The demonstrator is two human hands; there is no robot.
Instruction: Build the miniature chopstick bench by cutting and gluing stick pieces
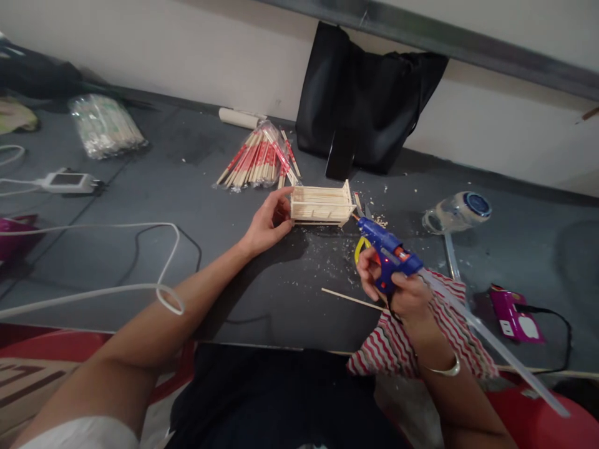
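Observation:
Pale wooden sticks form a small rack-like model [321, 204] on the dark table. My left hand [269, 221] grips its left end, thumb at the lower edge and fingers at the upper. In my right hand [397, 287] is a blue glue gun [388, 249], with a long clear glue stick [496, 346] running out of its back. The nozzle points at the model's lower right corner; whether it touches cannot be made out. A yellow-handled tool [360, 247], partly hidden, lies behind the gun. One loose stick [350, 299] rests nearer to me.
Bagged red-wrapped chopsticks [257, 159] lie behind the model, near a phone [340, 154] leaning on a black bag [365, 93]. A jar [456, 212], striped cloth [388, 346] and purple power box [517, 315] are at right. A white cable [173, 268] loops at left.

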